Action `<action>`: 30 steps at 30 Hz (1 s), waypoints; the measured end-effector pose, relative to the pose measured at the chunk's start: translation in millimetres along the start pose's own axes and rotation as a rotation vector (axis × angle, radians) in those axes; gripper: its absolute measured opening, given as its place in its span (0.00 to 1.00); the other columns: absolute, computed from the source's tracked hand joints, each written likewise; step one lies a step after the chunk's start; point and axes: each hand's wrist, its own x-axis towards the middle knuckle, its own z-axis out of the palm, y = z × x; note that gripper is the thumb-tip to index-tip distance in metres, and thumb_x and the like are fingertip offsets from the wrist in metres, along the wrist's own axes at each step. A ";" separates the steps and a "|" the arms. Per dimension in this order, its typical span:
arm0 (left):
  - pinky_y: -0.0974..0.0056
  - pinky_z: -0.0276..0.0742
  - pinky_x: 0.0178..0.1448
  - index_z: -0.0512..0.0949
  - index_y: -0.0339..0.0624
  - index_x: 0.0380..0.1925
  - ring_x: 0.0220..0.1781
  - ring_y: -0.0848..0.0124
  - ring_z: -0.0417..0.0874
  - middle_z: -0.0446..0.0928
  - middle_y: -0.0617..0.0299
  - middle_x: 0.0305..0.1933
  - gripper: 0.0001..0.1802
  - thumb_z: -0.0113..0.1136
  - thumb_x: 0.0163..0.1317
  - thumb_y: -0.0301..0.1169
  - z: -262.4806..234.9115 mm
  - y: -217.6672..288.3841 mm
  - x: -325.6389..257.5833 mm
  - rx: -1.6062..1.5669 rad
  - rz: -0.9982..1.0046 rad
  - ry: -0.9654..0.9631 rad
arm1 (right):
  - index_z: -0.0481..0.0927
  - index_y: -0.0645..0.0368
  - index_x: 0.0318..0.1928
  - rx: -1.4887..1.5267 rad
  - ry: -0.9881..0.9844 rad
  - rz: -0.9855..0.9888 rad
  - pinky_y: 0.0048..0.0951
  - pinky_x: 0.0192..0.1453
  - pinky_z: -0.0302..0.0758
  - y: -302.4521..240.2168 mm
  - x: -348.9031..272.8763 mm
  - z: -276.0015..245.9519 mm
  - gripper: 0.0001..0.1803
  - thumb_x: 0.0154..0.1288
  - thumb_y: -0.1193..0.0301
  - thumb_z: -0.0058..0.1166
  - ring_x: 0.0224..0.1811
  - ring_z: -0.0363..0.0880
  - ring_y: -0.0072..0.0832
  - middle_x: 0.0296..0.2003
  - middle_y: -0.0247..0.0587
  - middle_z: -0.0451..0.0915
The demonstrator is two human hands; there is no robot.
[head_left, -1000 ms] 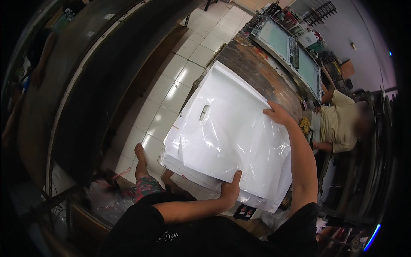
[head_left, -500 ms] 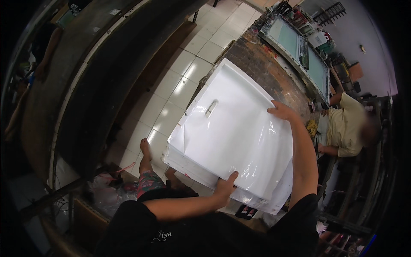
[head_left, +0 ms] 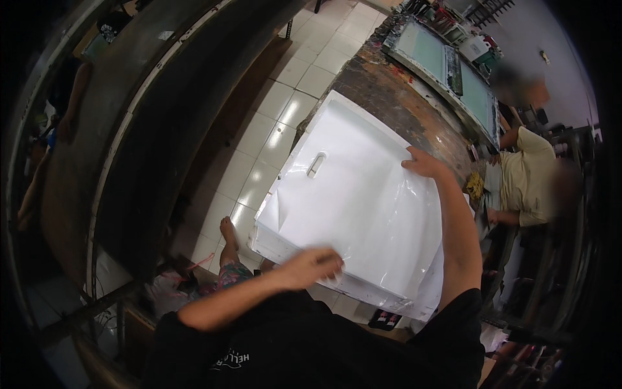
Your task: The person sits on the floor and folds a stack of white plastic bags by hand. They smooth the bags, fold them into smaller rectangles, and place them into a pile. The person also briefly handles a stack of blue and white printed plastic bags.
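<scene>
"Changed?"
"My left hand (head_left: 312,267), one: off the near edge, blurred; open or closed, cannot tell."
"Remaining hold?"
"My right hand (head_left: 426,163), alone, pinching white plastic sheet (head_left: 353,204); bulk spread leftward and nearer me from that grip."

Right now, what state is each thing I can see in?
White plastic sheet: glossy, creased, spread out
Handle hole: open
Left hand: blurred, fingers curled, at the sheet's near edge
Right hand: holding the sheet's far edge
Table: dark, stained
Floor tiles: shiny
</scene>
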 end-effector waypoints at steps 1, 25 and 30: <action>0.66 0.75 0.43 0.76 0.36 0.42 0.37 0.73 0.79 0.79 0.58 0.37 0.17 0.53 0.64 0.39 -15.1 12.9 1.7 0.152 0.108 0.262 | 0.59 0.64 0.65 -0.003 0.008 -0.012 0.35 0.65 0.61 -0.6 -1.4 1.6 0.39 0.58 0.55 0.52 0.63 0.64 0.44 0.60 0.56 0.66; 0.51 0.76 0.48 0.66 0.29 0.42 0.43 0.45 0.79 0.76 0.38 0.37 0.27 0.65 0.50 0.36 -110.7 66.8 112.4 1.233 0.036 0.880 | 0.73 0.75 0.48 0.629 0.588 0.700 0.39 0.55 0.70 134.2 -168.9 179.0 0.37 0.54 0.50 0.55 0.51 0.75 0.52 0.46 0.66 0.75; 0.52 0.77 0.49 0.72 0.29 0.40 0.45 0.46 0.78 0.74 0.39 0.41 0.23 0.63 0.53 0.38 -116.5 60.1 114.7 1.338 -0.004 0.886 | 0.75 0.76 0.46 0.555 0.560 0.727 0.39 0.55 0.70 107.2 -159.4 166.4 0.35 0.54 0.51 0.54 0.50 0.76 0.51 0.45 0.66 0.76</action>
